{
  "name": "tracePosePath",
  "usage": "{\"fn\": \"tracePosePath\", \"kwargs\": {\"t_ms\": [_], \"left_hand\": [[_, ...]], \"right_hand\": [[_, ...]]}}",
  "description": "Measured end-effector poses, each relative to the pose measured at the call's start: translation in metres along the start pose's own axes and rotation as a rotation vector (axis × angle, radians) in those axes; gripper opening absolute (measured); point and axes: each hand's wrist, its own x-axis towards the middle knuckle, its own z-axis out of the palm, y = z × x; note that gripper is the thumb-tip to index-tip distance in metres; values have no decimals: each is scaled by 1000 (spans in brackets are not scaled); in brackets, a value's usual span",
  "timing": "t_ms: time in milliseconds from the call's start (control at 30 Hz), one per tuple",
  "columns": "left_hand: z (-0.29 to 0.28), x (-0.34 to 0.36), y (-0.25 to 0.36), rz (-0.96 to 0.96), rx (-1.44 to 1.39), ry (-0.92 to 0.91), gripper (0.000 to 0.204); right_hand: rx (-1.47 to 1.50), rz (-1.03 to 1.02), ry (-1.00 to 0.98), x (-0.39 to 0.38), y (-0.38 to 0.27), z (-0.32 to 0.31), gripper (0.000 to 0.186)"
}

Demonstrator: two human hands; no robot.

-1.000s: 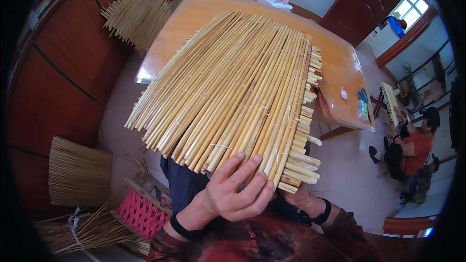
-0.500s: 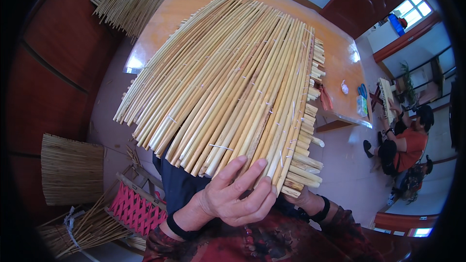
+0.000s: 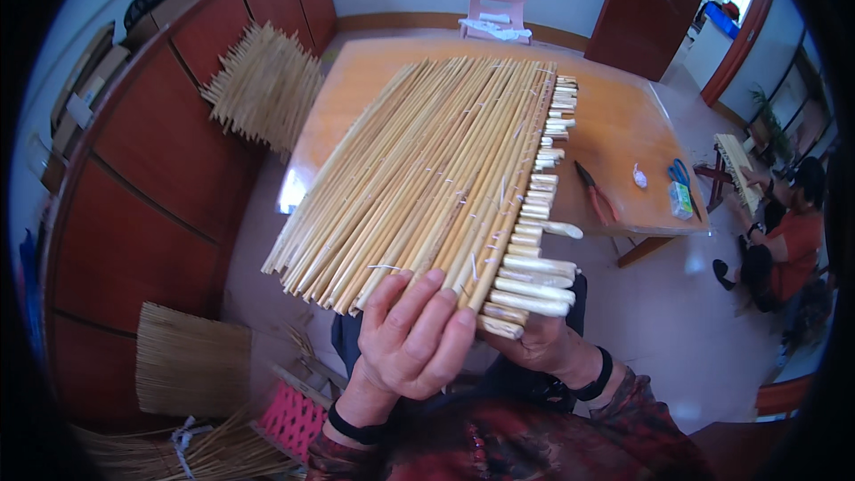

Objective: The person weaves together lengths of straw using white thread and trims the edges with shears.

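L hand (image 3: 411,338) lies flat, fingers spread, on the near end of a woven mat of pale reed stalks (image 3: 436,178), pressing on top rather than gripping. R hand (image 3: 533,346) is under the mat's near-right corner, mostly hidden; looks to support it from below, but can't tell if its fingers close on anything. Both wrists wear dark bands. Mat is held up, tilted away from the person, in front of an orange wooden surface (image 3: 623,125); stalks bound w/ thin white thread, cut stubs stacked along its right edge. On the surface: red-handled pliers (image 3: 595,194), blue-handled scissors (image 3: 680,171), small white lump (image 3: 639,177). Pink chair (image 3: 499,2) at the far side. Left, by the red-brown cabinets: reed bundle (image 3: 263,89); more reed sheaves on the floor low left (image 3: 189,363). Far right, another person (image 3: 788,236) sits w/ similar work.
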Motion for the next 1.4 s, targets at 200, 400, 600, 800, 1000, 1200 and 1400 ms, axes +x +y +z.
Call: {"fn": "tracePosePath", "kwargs": {"t_ms": [200, 400, 600, 800, 1000, 1200, 1400], "left_hand": [[5, 3, -2, 40, -8, -58, 23], [12, 4, -9, 74, 30, -76, 29], [5, 14, -17, 28, 156, -103, 28], [4, 10, -19, -25, 135, -98, 27], [2, 9, -21, 29, 80, -89, 25], [2, 14, -15, 59, 85, -173, 24], [-2, 39, -20, -70, 117, -22, 34]], "right_hand": [[-35, 63, 25, -6, 3, 1, 17], [18, 38, 47, 1, 16, 2, 13], [6, -96, 90, 18, 17, 4, 14], [-22, -104, 113, 24, 13, 7, 14], [42, 57, 28, 9, 4, 7, 11], [190, 131, 188, 1, -1, 11, 8], [115, 82, 139, -19, 4, -4, 6]]}}
